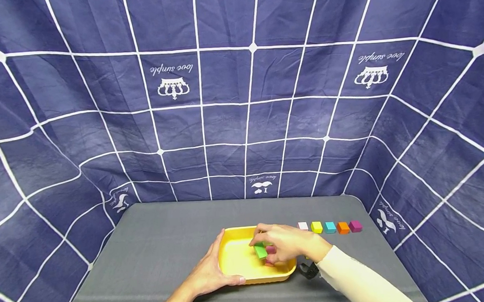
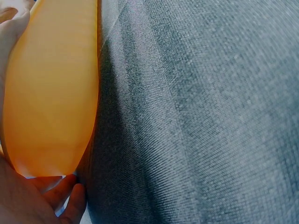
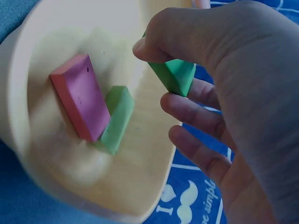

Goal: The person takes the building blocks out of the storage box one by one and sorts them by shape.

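A shallow yellow tray [image 1: 236, 262] lies in front of me on the grey cloth. My left hand [image 1: 213, 268] grips its left end, thumb along the front rim and fingers round the side; the left wrist view shows the tray's outer wall [image 2: 51, 93] beside that hand. Over the tray's right half, my right hand [image 1: 282, 242] pinches a green block [image 3: 175, 77] between thumb and fingers. Below it, inside the tray, a pink-red block [image 3: 84, 98] leans on a light green block [image 3: 117, 119]. In the head view the right hand partly hides these two.
Beyond the tray to the right, a row of small cubes stands on the grey surface [image 1: 164, 248]: white [image 1: 302, 226], yellow [image 1: 316, 227], teal [image 1: 330, 228], orange [image 1: 343, 228] and purple [image 1: 355, 226]. A blue curtain [image 1: 223, 124] with white lines surrounds the back and sides.
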{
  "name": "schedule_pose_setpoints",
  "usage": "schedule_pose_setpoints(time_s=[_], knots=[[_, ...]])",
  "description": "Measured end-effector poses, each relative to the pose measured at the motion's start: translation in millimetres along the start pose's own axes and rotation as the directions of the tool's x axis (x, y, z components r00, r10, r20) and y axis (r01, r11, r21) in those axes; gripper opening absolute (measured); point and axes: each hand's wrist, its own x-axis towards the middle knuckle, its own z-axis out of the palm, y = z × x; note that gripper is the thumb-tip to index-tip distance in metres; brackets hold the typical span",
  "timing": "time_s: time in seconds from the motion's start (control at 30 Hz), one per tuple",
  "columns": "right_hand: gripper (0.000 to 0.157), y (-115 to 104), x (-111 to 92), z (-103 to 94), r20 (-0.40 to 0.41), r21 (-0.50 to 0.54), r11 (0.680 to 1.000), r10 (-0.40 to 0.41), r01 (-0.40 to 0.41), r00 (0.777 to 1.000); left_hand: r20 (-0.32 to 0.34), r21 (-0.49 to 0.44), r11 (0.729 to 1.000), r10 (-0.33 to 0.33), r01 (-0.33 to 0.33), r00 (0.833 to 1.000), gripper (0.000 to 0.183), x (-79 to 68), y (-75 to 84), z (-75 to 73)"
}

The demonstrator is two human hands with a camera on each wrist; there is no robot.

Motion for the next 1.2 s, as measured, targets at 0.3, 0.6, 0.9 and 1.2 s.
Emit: schedule_pose_setpoints(time_s=[0.3, 0.6, 0.9, 1.2], knots=[[0.053, 6.4, -26.4, -7.6, -0.031, 0.047, 0.997, 0.064, -0.063, 0.997, -0.01, 0.002, 1.0, 0.014, -0.014, 1.0, 0.158, -2.3, 0.2, -0.1], [0.056, 22.1, -57.5, -12.0, -0.091, 0.06, 0.991, 0.125, -0.12, 0.988, -0.023, 0.002, 1.0, 0.02, -0.02, 1.0, 0.158, -1.8, 0.1, -1.4], [0.062, 28.2, -94.8, -3.6, -0.159, 0.105, 0.977, 0.201, -0.185, 0.967, -0.005, 0.01, 0.999, 0.031, -0.031, 1.0, 0.158, -2.7, -4.1, 6.4], [0.067, 45.2, -119.1, -2.0, -0.246, 0.05, 0.981, 0.196, -0.189, 0.949, -0.028, 0.009, 0.999, 0.032, -0.032, 0.999, 0.157, -1.7, -5.2, 4.3]])
